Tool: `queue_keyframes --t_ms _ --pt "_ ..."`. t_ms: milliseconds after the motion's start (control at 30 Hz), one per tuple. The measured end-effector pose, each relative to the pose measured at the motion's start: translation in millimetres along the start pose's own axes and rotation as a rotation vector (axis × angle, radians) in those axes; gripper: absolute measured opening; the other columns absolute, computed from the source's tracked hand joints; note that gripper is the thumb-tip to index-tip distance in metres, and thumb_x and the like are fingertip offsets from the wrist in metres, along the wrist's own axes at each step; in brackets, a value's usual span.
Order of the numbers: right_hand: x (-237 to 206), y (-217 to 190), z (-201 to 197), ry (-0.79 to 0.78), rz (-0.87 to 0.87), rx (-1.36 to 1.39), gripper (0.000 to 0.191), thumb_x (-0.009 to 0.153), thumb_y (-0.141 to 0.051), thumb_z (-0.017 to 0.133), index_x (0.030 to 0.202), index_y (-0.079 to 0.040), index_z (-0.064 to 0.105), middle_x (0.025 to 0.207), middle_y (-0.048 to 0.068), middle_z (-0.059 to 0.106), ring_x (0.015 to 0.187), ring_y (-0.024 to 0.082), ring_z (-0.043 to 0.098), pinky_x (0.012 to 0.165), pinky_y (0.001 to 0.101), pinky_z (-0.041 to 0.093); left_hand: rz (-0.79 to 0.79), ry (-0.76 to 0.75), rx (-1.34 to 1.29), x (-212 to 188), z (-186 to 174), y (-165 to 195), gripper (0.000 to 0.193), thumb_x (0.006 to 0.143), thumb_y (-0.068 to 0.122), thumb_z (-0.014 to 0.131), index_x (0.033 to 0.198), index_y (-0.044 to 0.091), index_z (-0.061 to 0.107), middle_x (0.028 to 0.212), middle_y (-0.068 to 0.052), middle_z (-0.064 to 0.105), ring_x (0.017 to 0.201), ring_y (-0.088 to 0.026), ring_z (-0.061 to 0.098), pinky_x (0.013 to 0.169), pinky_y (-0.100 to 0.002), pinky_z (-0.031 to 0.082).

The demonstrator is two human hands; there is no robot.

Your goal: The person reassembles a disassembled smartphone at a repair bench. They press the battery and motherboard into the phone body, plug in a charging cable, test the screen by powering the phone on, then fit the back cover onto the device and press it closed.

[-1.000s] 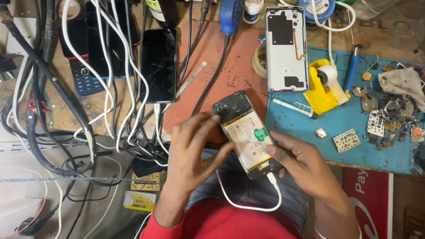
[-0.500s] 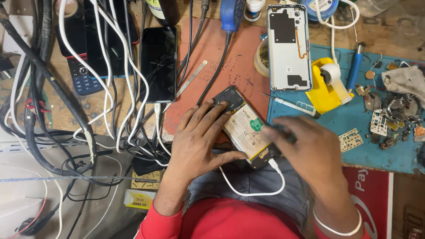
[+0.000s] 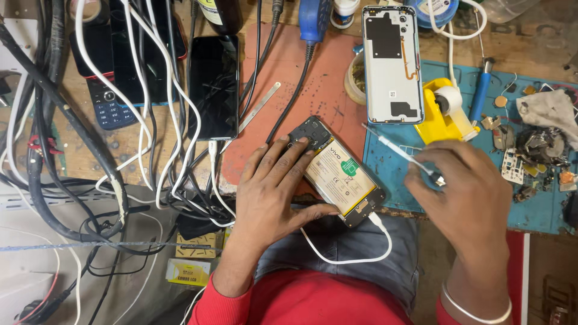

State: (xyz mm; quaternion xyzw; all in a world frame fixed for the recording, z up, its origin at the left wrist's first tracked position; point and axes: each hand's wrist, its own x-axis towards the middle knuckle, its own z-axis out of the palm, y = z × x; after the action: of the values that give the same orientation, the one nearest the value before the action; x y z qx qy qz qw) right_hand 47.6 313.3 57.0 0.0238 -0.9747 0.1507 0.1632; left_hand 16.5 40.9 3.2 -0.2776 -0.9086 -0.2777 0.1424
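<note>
Head view. We hold the opened smartphone [image 3: 337, 170] flat with our left hand [image 3: 274, 189], which clasps it: the fingers lie over its upper end by the black camera module [image 3: 308, 133] and the thumb presses the lower long edge. The phone lies back-cover off, battery [image 3: 336, 174] exposed, tilted with its camera end toward 11 o'clock and its port end toward 5 o'clock. It sits at the lower edge of the red work mat [image 3: 313, 84], near the centre of the view. A white charging cable [image 3: 355, 250] is plugged into the port end and loops toward 6 o'clock over our lap.

Our right hand [image 3: 466, 198] is at 3 o'clock from the phone, apart from it. Its fingers pinch a thin white-handled tool [image 3: 400, 151], whose shaft points toward 10 o'clock above the blue mat [image 3: 536, 210].

At 12 o'clock from the phone lies the removed back cover [image 3: 392, 63], inner face up. Just beside it at 3 o'clock stands a yellow tape dispenser [image 3: 444, 111]. A blue-handled screwdriver [image 3: 480, 90] lies beyond the dispenser. A black-screened smartphone [image 3: 214, 87] lies at 10 o'clock from the opened phone, and a keypad phone [image 3: 108, 105] lies further toward 9 o'clock under white and black cables [image 3: 90, 150]. Small loose parts [image 3: 536, 156] are scattered at 3 o'clock on the blue mat.
</note>
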Motion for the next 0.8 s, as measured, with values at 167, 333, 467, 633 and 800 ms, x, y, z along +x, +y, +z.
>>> queue_keyframes --t_ms 167,333,467,633,800 --pt "-12.4 10.0 -3.0 0.115 0.160 0.597 0.019 0.095 -0.001 0.082 0.111 0.004 0.072 0.100 0.010 0.072 0.087 0.014 0.068 0.077 0.0285 0.054 -0.014 -0.007 -0.016 -0.3 0.6 0.0 0.090 0.073 0.072 0.077 0.131 0.003 0.067 0.143 -0.011 0.062 0.137 -0.033 0.053 0.116 -0.050 0.037" --pt "-15.5 9.0 0.9 0.213 0.142 0.895 0.016 0.103 0.001 0.073 0.117 0.004 0.066 0.114 0.015 0.069 0.102 0.017 0.072 0.088 0.0302 0.063 -0.009 0.007 -0.020 -0.9 1.8 -0.7 0.090 0.072 0.072 0.077 0.131 0.003 0.067 0.143 -0.011 0.062 0.137 -0.033 0.054 0.116 -0.050 0.037" --pt "-14.9 7.7 16.2 0.298 0.091 0.850 0.034 0.107 0.004 0.067 0.136 0.004 0.050 0.112 0.020 0.072 0.098 0.021 0.075 0.088 0.0306 0.066 -0.011 0.026 -0.031 -1.1 2.8 -1.3 0.089 0.072 0.071 0.078 0.131 0.005 0.068 0.143 -0.010 0.063 0.137 -0.032 0.054 0.117 -0.049 0.037" --pt "-13.3 11.1 35.4 0.310 -0.146 0.531 0.055 0.106 0.013 0.067 0.149 -0.003 0.036 0.109 0.029 0.071 0.099 0.030 0.075 0.086 0.0342 0.064 -0.006 0.024 -0.023 -1.8 1.7 -0.9 0.089 0.072 0.070 0.079 0.130 0.004 0.068 0.143 -0.010 0.063 0.136 -0.032 0.055 0.116 -0.049 0.037" --pt "-5.7 24.4 49.6 0.181 -0.190 0.540 0.067 0.104 0.011 0.070 0.153 -0.005 0.028 0.108 0.025 0.074 0.098 0.028 0.077 0.084 0.0344 0.062 -0.001 0.029 -0.036 -0.5 1.6 -2.5 0.088 0.072 0.069 0.080 0.130 0.005 0.068 0.143 -0.010 0.063 0.135 -0.032 0.056 0.116 -0.048 0.037"
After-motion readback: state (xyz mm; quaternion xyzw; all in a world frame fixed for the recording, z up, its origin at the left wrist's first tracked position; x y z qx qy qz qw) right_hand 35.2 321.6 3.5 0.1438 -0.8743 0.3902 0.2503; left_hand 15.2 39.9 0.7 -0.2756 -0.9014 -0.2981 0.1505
